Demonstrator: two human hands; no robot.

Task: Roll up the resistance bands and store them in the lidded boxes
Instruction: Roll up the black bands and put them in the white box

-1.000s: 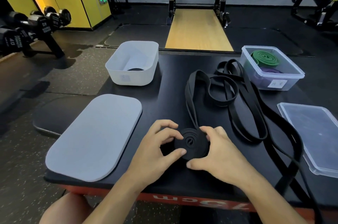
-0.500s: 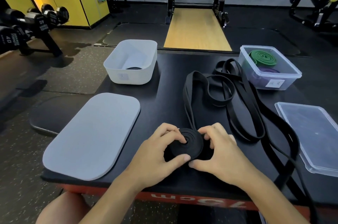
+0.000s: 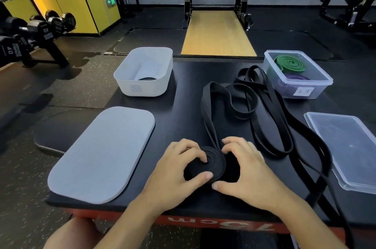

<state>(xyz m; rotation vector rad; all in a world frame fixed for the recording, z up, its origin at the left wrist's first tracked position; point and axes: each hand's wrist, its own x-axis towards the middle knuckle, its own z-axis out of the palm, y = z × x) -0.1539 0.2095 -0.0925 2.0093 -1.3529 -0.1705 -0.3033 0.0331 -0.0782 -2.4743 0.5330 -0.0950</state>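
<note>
A black resistance band is partly wound into a flat roll near the front of the black table. My left hand grips the roll from the left, thumb at its near edge. My right hand holds it from the right with curled fingers. The band's loose tail runs back from the roll. More black bands lie tangled behind, one hanging over the front edge. A white box holds a black roll. A clear box holds a green roll and a purple roll.
A grey lid lies at the front left of the table. A clear lid lies at the right edge. Dumbbells on a rack stand to the left. A yellow squat rack with a wooden platform is behind the table.
The roll has turned and grown a little between my hands. My fingers have shifted round it, and the loose tail has drawn in slightly.
</note>
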